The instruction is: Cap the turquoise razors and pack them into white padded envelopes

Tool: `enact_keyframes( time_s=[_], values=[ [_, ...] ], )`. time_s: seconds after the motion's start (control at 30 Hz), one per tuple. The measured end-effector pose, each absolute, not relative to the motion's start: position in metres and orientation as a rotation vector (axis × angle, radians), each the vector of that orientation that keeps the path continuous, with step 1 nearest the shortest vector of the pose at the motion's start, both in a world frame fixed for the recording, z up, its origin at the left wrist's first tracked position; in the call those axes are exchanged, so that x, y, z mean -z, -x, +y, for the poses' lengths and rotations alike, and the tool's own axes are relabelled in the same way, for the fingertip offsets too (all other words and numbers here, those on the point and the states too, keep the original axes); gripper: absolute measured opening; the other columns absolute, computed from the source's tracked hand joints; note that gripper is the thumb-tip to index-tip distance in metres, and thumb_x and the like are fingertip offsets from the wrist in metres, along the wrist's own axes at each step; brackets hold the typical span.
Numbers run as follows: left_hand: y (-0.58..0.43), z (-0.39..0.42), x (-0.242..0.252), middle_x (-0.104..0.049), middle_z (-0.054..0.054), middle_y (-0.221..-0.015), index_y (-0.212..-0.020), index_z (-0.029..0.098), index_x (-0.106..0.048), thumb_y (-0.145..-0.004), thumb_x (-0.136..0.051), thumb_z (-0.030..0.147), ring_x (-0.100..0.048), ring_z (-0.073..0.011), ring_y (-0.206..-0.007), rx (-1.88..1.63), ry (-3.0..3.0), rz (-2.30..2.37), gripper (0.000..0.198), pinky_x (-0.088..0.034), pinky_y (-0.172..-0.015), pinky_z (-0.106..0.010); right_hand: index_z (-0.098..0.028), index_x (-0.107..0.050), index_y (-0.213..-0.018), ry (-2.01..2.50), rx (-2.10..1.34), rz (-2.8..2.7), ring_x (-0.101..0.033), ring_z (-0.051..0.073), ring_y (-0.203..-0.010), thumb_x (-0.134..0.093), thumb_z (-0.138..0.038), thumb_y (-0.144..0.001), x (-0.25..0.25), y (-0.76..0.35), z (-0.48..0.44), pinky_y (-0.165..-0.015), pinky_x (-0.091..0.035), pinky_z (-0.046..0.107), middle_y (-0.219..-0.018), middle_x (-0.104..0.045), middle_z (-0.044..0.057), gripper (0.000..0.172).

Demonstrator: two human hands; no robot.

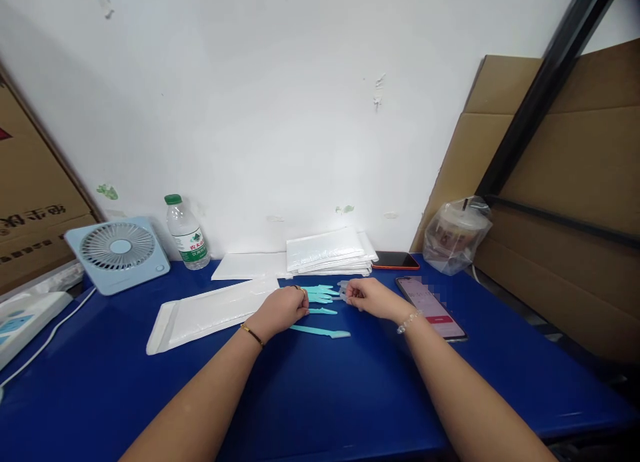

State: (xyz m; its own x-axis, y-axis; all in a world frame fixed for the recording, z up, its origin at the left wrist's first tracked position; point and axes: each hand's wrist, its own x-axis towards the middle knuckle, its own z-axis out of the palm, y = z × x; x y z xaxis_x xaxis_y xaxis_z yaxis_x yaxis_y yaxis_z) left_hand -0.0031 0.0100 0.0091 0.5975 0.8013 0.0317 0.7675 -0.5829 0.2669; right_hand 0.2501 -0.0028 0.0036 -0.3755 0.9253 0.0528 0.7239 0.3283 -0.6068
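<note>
Several thin teal eyebrow razors (320,293) lie fanned out at the middle of the table, their blade ends toward the right. My left hand (284,310) is closed at their left ends, with one razor sticking out from its fingertips; how many it grips is hidden. Nearer to me, a single razor (320,331) lies apart on the blue surface. At the razors' right side, my right hand (367,295) pinches a small translucent plastic piece (343,289). A white padded mailer (210,315) lies flat, partly behind my left hand.
A stack of white mailers (327,250) rests against the wall. To the left are a blue fan (120,252), a water bottle (187,235) and a power strip (30,325). Two phones (440,319) and a bagged drink cup (456,235) stand or lie at right.
</note>
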Motion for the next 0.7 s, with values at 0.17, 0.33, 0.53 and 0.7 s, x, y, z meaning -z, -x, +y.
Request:
enact_keyframes(
  time_s=[0.17,0.33,0.53,0.7],
  values=[
    [0.007,0.012,-0.013,-0.061,-0.001,-0.076,-0.079,0.020,-0.059,-0.080,-0.051,0.030,-0.053,-0.0140,-0.066,-0.319,-2.449,1.291,0.013,-0.034,-0.056,-0.023,-0.016,-0.059,-0.082,1.339,-0.910,-2.061,-0.056,0.012,-0.060,-0.054,-0.029,-0.081,-0.011,-0.247,-0.005,-0.055,-0.042,0.022,-0.070,-0.060,0.002,0.013],
    [0.011,0.016,-0.011,-0.061,-0.001,-0.073,-0.079,0.020,-0.058,-0.080,-0.050,0.033,-0.053,-0.0140,-0.064,-0.380,-2.366,1.267,0.015,-0.035,-0.055,-0.023,-0.016,-0.060,-0.081,1.291,-0.976,-2.040,-0.055,0.012,-0.059,-0.058,-0.034,-0.079,-0.010,-0.247,-0.003,-0.054,-0.042,0.022,-0.069,-0.060,0.002,0.018],
    [0.007,0.016,-0.010,-0.060,-0.001,-0.072,-0.080,0.019,-0.058,-0.079,-0.050,0.034,-0.052,-0.0136,-0.063,-0.393,-2.327,1.225,0.017,-0.035,-0.054,-0.023,-0.016,-0.063,-0.082,1.274,-0.942,-2.076,-0.056,0.012,-0.060,-0.057,-0.029,-0.078,-0.007,-0.243,-0.005,-0.055,-0.043,0.023,-0.067,-0.060,0.001,0.015],
    [0.002,0.005,-0.018,-0.060,0.001,-0.069,-0.078,0.019,-0.059,-0.079,-0.052,0.035,-0.051,-0.0120,-0.060,-0.316,-2.298,1.133,0.018,-0.035,-0.053,-0.021,-0.016,-0.063,-0.084,1.214,-1.068,-2.146,-0.058,0.013,-0.060,-0.059,-0.029,-0.077,-0.008,-0.238,-0.009,-0.056,-0.045,0.022,-0.067,-0.061,0.001,0.015]
  ],
)
